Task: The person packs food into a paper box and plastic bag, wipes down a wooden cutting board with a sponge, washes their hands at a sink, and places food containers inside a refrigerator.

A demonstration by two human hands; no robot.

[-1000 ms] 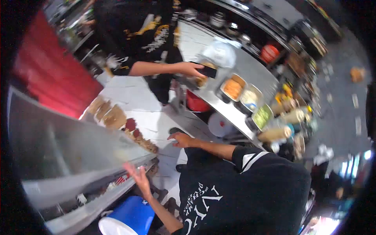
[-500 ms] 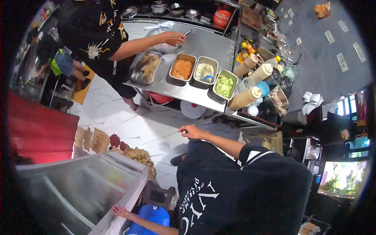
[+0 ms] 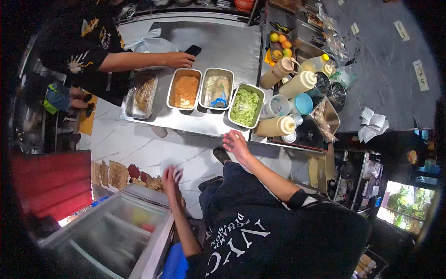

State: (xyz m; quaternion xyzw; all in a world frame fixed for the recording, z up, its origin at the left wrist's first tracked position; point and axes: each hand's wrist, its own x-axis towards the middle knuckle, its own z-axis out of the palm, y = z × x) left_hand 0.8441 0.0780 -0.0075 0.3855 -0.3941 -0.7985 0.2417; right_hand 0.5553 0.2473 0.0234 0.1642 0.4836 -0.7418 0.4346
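My right hand [image 3: 236,145] is in front of the steel table's edge, just below a metal pan of shredded green vegetable [image 3: 245,106]. Its fingers are loosely bent and apart, with nothing in them. My left hand [image 3: 172,178], slightly blurred, is raised over the floor beside the glass-topped freezer [image 3: 134,228]; its fingers look apart and hold nothing visible. Left of the green pan stand a pan of pale food with a blue item in it [image 3: 217,88] and a pan of orange mixture [image 3: 184,90]. A clear-covered tray [image 3: 141,96] sits farther left.
A co-worker's hand [image 3: 180,59] holds a dark phone-like object [image 3: 193,50] above the steel table [image 3: 218,39]. Squeeze bottles [image 3: 276,126], a fruit container [image 3: 281,45] and tubs crowd the right side. A blue object [image 3: 175,262] is beside the freezer.
My left hand has left the freezer's edge and risen toward the table. My right hand has moved up to the table's front edge. The view has shifted closer to the pans.
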